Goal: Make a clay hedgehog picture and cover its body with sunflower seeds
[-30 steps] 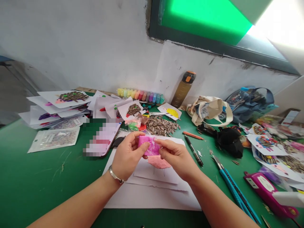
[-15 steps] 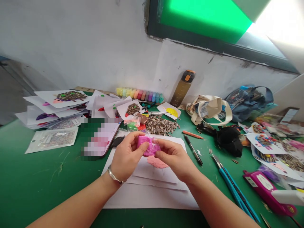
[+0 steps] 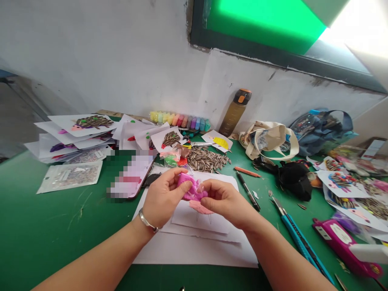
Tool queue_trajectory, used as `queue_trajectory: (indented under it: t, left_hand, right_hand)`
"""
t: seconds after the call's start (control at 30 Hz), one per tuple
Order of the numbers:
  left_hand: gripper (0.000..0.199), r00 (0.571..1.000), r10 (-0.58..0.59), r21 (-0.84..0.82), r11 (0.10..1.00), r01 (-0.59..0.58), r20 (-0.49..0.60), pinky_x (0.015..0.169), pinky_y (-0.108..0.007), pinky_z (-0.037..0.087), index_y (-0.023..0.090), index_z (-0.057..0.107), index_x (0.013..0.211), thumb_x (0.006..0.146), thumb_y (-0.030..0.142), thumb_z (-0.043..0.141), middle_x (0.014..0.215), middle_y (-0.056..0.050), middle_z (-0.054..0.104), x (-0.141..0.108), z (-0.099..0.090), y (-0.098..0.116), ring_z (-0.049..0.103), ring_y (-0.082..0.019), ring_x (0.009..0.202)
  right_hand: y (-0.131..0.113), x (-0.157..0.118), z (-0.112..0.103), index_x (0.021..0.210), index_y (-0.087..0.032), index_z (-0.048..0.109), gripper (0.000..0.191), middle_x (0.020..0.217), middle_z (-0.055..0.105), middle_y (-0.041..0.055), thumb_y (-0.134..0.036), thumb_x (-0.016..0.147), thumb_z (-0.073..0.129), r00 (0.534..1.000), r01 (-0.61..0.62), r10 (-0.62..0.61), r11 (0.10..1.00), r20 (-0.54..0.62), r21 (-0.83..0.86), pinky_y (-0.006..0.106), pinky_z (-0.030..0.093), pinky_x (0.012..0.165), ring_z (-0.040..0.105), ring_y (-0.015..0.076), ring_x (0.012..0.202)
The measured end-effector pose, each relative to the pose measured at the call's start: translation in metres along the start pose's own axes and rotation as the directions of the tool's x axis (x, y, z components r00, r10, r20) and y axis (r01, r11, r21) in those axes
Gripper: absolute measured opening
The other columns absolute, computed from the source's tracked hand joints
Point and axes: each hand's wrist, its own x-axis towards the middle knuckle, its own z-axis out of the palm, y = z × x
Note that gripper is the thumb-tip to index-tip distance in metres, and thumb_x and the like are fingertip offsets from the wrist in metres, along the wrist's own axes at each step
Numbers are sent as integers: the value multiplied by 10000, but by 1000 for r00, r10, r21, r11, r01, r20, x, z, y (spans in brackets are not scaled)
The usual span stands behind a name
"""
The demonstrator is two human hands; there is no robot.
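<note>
A small packet of bright pink modelling clay point(image 3: 190, 192) in clear, crinkled plastic is held up between my two hands. My left hand point(image 3: 165, 195) pinches its left side, thumb in front and fingers behind. At its right side, the thumb and forefinger of my right hand point(image 3: 226, 199) grip the plastic. Under the hands lies a white sheet point(image 3: 197, 224) bearing a flat pale pink clay shape point(image 3: 200, 207) with thin drawn legs below; my right hand partly covers it. Larger white paper point(image 3: 194, 250) is beneath that sheet.
Behind are sunflower seeds point(image 3: 209, 158), clay packets point(image 3: 178, 120) and a bottle point(image 3: 235, 113). A phone point(image 3: 133, 178) and stacked pictures point(image 3: 75, 139) are left. To the right lie a pencil point(image 3: 247, 172), a pen point(image 3: 247, 191), blue-handled cutters point(image 3: 303, 240) and a magenta glue gun point(image 3: 342, 246).
The plastic at the packet's right end has been pulled and bunched up by my right fingers, which are curled more now. My left hand keeps its hold. The view has shifted slightly.
</note>
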Motion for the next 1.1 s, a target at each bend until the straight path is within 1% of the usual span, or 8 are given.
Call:
queue_trajectory:
  t: [0.17,0.3,0.4,0.57,0.63,0.73,0.97,1.1]
  left_hand:
    - [409,999,-26,-19,999,27,31,671,-332,594,169,618,1057,715,366,724,872,-47,682,-2,2,1,665,-193,768]
    - [412,999,-36,-39,999,37,29,632,-319,592,158,613,1040,711,376,732,847,-46,676,-2,0,3,658,-183,724]
    - [421,997,-59,-67,996,62,48,594,-300,587,153,606,1034,707,382,741,794,-27,661,-1,-1,3,641,-160,667]
    - [417,994,-88,-131,987,96,63,587,-300,598,155,601,1033,705,363,752,750,-7,650,1,-1,1,628,-144,642]
    - [414,992,-103,-150,982,112,66,586,-308,604,156,596,1031,705,354,756,738,-2,644,2,-1,1,624,-142,641]
    - [423,989,-121,-180,974,136,88,584,-318,612,154,586,1037,704,347,763,744,-2,645,2,-1,0,623,-141,647]
    - [434,981,-147,-209,963,171,123,589,-323,623,141,590,1016,680,336,784,736,-5,651,3,2,-1,634,-145,655]
    - [432,984,-150,-211,963,168,98,593,-318,625,146,590,1012,676,334,787,749,-8,661,5,0,-1,632,-144,671]
  right_hand:
    - [2,-1,-2,792,-198,559,128,738,564,-42,-158,747,672,998,52,-51,998,28,-39,274,510,720,574,97,697]
    - [-2,-1,0,821,-183,633,85,769,568,-21,-184,744,670,1000,23,-23,999,-10,-29,289,522,723,575,105,707]
    - [-4,-1,0,887,-178,692,152,854,583,9,-226,743,686,1000,14,-15,998,-12,-54,317,526,747,588,128,755]
    - [1,-2,-3,915,-204,645,166,813,561,-18,-223,758,692,997,74,-67,963,32,-260,238,450,636,510,101,706]
    - [4,-2,-1,900,-223,592,178,739,522,-50,-191,751,686,996,88,-93,923,6,-374,211,376,558,441,82,634]
    - [8,-1,2,821,-224,543,136,686,486,-67,-156,760,643,987,108,-154,855,-49,-507,213,331,553,401,80,614]
    - [8,0,-1,695,-205,500,139,632,463,-64,-161,752,618,985,123,-169,846,-42,-519,213,325,543,405,86,602]
    - [7,1,-2,747,-215,564,65,667,531,-49,-187,770,617,987,112,-151,887,-54,-449,229,387,587,487,101,639]
